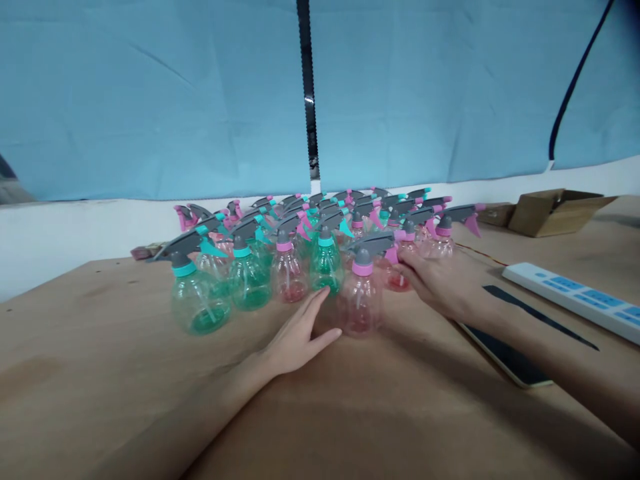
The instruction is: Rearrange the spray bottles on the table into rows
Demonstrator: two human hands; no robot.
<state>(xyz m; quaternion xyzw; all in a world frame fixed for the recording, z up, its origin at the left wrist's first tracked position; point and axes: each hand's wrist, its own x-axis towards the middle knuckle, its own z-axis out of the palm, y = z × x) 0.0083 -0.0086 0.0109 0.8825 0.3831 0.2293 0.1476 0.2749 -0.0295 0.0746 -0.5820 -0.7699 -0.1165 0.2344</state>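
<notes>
The left hand [296,339] is open, with its thumb spread away from its fingers. The thumb tip is right by a round, see-through pink plastic spray bottle [361,303] with a gray top and a pink trigger. It is hard to tell if they touch. The right hand [434,279] has bent fingers near that trigger, but one cannot tell if it grips anything.

The pink bottle stands upright at the front of the counter [100,380], between the two hands. Behind it and to its left are lots more round bottles, green and pink. A round, see-through green plastic bottle [200,308] stands at the left front. A long white plastic power strip [575,299] lies off to the right.
</notes>
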